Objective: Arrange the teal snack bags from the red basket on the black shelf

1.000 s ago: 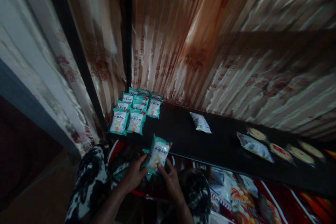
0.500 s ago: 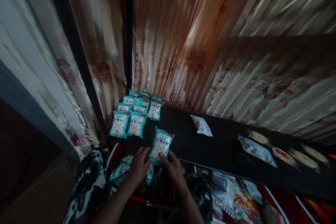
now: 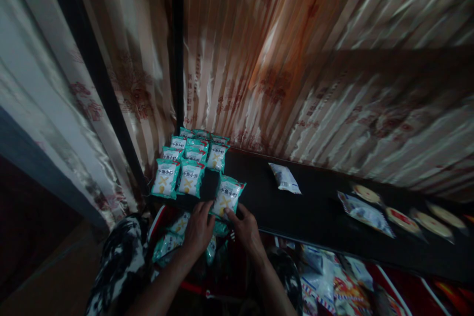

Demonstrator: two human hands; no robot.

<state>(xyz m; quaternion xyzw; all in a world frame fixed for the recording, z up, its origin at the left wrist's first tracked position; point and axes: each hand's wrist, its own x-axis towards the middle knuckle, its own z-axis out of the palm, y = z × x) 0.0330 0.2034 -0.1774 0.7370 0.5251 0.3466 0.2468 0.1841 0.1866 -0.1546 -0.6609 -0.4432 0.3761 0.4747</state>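
Between my two hands, a teal-and-white snack bag (image 3: 226, 196) is held face up over the front edge of the black shelf (image 3: 252, 182). My left hand (image 3: 202, 223) closes on its lower left edge. My right hand (image 3: 244, 224) grips the lower right, thumb across the front. Matching snack bags (image 3: 190, 177) stand in rows at the shelf's left end, left of the held one. Below my hands, a red-rimmed basket (image 3: 158, 222) holds more teal bags (image 3: 166, 247), partly hidden by my forearms.
A white packet (image 3: 284, 178) lies mid-shelf. Farther right are another packet (image 3: 366, 213) and several round pale packaged items (image 3: 431, 225). Assorted snack packets (image 3: 333, 276) fill a container below the shelf. A patterned curtain (image 3: 252, 74) hangs behind; a black post (image 3: 99, 74) rises at the left.
The view has shifted slightly. The held snack bag stays in both hands, a little higher in the picture and nearly the same in tilt. The bags on the shelf have not moved.
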